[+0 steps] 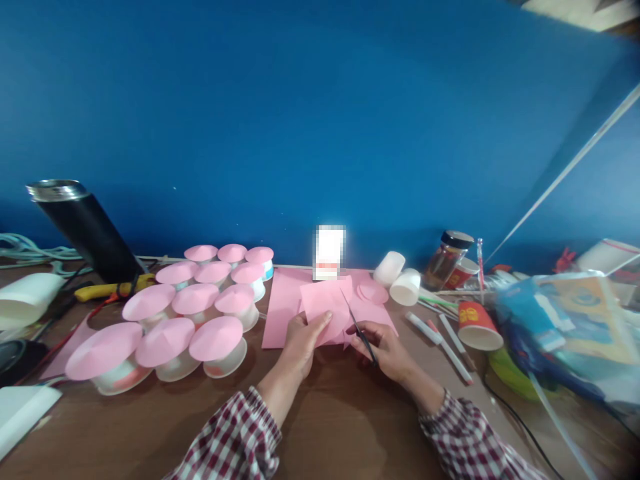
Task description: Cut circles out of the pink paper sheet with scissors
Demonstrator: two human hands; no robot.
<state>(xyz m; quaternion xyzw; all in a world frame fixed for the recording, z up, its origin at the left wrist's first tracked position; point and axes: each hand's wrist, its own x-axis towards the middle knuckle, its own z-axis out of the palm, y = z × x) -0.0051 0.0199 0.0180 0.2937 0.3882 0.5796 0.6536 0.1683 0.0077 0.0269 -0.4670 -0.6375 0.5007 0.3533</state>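
Observation:
Between my thumb and fingers, my left hand grips a piece of pink paper, held up over the table. My right hand is closed around a pair of dark scissors, whose blades point up along the paper's right edge. Whether the blades are touching the paper I cannot tell. Larger pink sheets lie flat beneath, with cut pink circles on their right part. To the left, paper cups topped with pink paper cones stand in rows.
A black flask leans at the far left near a yellow-handled tool. White cups, markers, a red paper cup and a jar lie or stand to the right. Plastic packaging fills the right edge. A blue wall rises behind.

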